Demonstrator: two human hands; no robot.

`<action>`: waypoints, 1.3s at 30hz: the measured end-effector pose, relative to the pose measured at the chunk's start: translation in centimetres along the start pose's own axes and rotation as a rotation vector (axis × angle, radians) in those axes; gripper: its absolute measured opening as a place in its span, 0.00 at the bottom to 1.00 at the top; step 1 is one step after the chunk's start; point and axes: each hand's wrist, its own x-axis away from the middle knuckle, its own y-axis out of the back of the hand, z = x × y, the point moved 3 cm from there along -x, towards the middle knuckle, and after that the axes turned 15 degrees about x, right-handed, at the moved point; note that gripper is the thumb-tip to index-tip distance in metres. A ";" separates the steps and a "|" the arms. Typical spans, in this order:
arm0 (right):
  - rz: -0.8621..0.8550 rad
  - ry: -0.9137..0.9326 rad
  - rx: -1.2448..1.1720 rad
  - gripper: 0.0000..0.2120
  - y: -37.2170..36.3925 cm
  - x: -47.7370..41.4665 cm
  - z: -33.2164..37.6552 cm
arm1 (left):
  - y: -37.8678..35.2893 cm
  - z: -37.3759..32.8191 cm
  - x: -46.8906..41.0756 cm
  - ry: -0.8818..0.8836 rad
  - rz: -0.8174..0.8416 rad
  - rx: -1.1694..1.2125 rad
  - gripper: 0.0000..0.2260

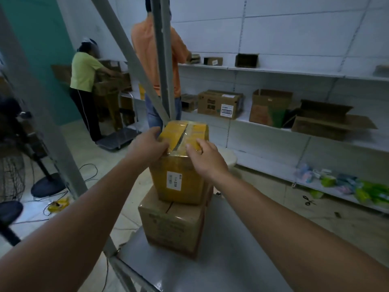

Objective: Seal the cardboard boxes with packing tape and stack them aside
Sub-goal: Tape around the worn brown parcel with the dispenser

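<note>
A yellow-brown cardboard box (179,178) with a white label stands on top of a larger brown box (172,226), both on a grey metal table (221,260). Clear tape runs along the top box's seam, which gapes a little in the middle. My left hand (147,147) grips the near left top edge of the top box, thumb on the flap. On the near right top edge rests my right hand (205,159), its fingers curled over the flap. No tape roll is in view.
Grey metal posts (163,60) rise just behind the boxes. Two people (88,81) work at the back left beside a flat trolley (117,139). White wall shelves (273,125) hold open cardboard boxes. Scissors (307,200) and cables lie on the floor; fan bases stand at left.
</note>
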 end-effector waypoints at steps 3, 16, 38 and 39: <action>-0.063 -0.048 0.024 0.28 3.5 -0.4 -2.2 | -2.0 -4.5 0.4 -0.271 -0.051 -0.125 0.21; -0.203 -0.764 0.293 0.25 24.1 22.7 -32.1 | -35.1 -18.8 19.1 -0.746 1.004 -0.359 0.15; -0.613 -1.204 -0.108 0.22 42.7 68.6 -61.6 | -66.7 -34.8 61.9 -0.641 1.324 0.031 0.25; -0.609 -1.189 -0.116 0.22 43.4 68.3 -62.8 | -67.6 -35.0 61.9 -0.638 1.292 0.029 0.26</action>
